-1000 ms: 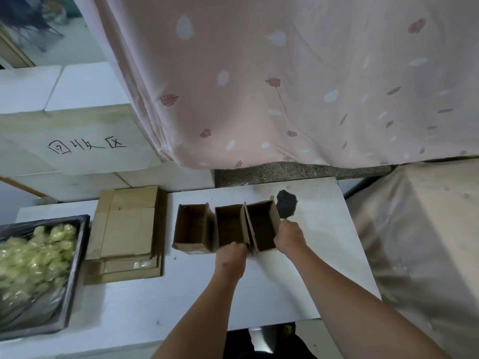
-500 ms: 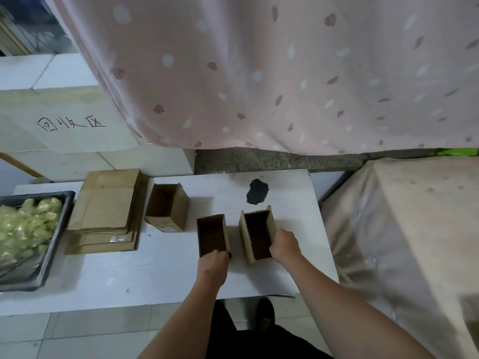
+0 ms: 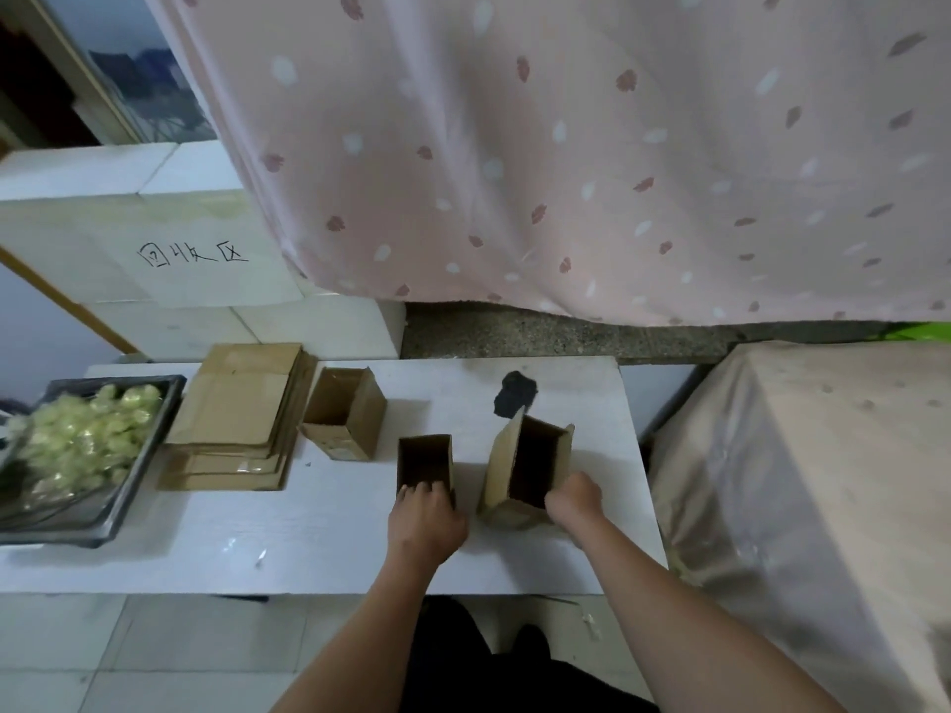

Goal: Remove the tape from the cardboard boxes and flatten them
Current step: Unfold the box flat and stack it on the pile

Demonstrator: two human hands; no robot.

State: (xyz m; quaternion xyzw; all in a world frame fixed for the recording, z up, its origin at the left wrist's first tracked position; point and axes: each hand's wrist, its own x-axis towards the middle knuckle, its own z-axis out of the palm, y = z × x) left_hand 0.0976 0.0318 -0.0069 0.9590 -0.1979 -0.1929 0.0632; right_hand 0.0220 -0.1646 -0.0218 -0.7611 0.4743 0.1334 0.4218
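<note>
At frame centre on the table [image 3: 329, 532], left hand [image 3: 424, 522] gripping middle box [image 3: 425, 463], right hand [image 3: 576, 501] gripping right box [image 3: 527, 468]; flattened stack [image 3: 236, 414] lying left; three boxes remaining, including third box [image 3: 345, 411].

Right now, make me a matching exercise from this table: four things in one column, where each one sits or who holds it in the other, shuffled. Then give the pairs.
Things
1. flattened cardboard stack
2. middle box
3. right box
4. black tray

Places
A. gripped by the right hand
B. at the table's left end, holding pale yellow pieces
C. gripped by the left hand
D. lying between the tray and the untouched open box

Pairs: 1-D, 2-C, 3-A, 4-B
</note>
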